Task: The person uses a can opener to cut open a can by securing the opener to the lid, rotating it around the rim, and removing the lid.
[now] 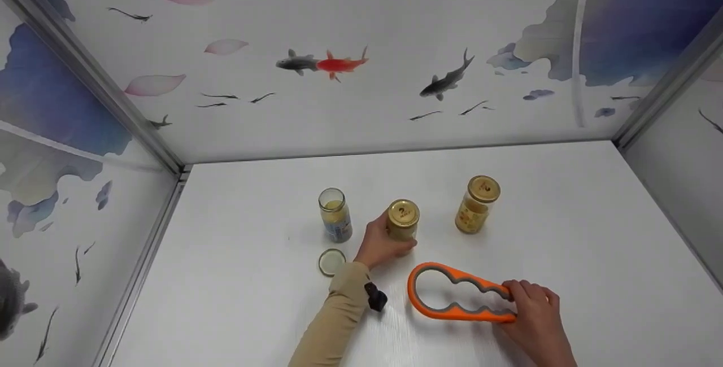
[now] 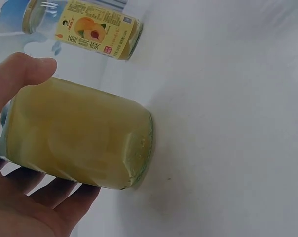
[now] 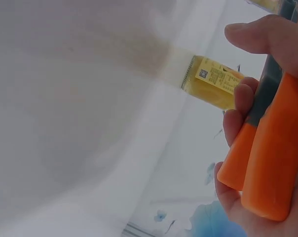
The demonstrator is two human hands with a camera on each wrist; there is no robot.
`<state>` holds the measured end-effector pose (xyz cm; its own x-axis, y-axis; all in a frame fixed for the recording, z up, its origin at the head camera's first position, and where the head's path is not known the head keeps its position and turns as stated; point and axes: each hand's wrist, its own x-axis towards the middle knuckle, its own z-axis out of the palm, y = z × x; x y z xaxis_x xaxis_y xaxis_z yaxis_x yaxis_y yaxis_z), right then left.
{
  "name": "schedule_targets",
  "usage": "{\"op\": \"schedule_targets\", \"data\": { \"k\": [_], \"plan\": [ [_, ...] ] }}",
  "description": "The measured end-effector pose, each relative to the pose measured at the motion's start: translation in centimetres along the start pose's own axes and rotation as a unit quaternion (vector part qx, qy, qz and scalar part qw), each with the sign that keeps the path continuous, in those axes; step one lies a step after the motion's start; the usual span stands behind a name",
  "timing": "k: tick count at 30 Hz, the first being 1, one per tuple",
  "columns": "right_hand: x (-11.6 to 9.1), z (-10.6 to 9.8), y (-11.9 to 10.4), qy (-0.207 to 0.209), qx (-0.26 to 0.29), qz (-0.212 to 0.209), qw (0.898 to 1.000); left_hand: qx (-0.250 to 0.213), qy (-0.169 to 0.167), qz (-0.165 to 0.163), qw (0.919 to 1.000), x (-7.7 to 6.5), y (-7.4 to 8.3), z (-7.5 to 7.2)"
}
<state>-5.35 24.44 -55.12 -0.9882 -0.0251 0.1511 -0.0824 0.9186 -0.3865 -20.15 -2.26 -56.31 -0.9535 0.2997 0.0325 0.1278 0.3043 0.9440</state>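
Observation:
My left hand point(image 1: 377, 245) grips a glass jar point(image 1: 403, 213) with a gold lid, thumb on one side and fingers around the other. In the left wrist view, pale yellow contents fill this jar point(image 2: 80, 133), its base close to the table. My right hand point(image 1: 535, 309) holds an orange jar opener point(image 1: 469, 315) by its two handles. The opener's grey-lined, scalloped loop points left, in front of the gripped jar and apart from it. In the right wrist view, fingers curl around the orange handles point(image 3: 275, 158).
Left of the gripped jar stands a lidless jar point(image 1: 337, 224), with a loose lid point(image 1: 332, 262) lying in front of it. A gold-lidded jar point(image 1: 473, 213) with a yellow fruit label stands at the right. Printed wall panels point(image 1: 390, 130) enclose the white table point(image 1: 237, 288).

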Motion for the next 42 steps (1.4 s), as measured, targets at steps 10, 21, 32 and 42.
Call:
{"op": "schedule_targets", "data": {
  "k": [10, 21, 32, 42],
  "plan": [
    [1.7, -2.1, -0.4, 0.031, 0.011, 0.004, 0.999, -0.007, -0.005, 0.001, 1.0, -1.0, -0.1, 0.1],
    [3.9, -3.3, -1.5, 0.109, 0.034, -0.071, 0.991, 0.018, -0.013, 0.039, 0.999, -2.0, 0.0, 0.5],
    [6.2, -4.0, -3.8, 0.137, 0.03, -0.138, 0.98, -0.017, -0.012, 0.187, 0.9821, -3.6, 0.4, 1.1],
    [7.0, -3.8, -5.5, 0.127, 0.021, -0.16, 0.979, -0.08, -0.072, 0.161, 0.9812, -4.6, 4.1, 2.4]
  ]
}}
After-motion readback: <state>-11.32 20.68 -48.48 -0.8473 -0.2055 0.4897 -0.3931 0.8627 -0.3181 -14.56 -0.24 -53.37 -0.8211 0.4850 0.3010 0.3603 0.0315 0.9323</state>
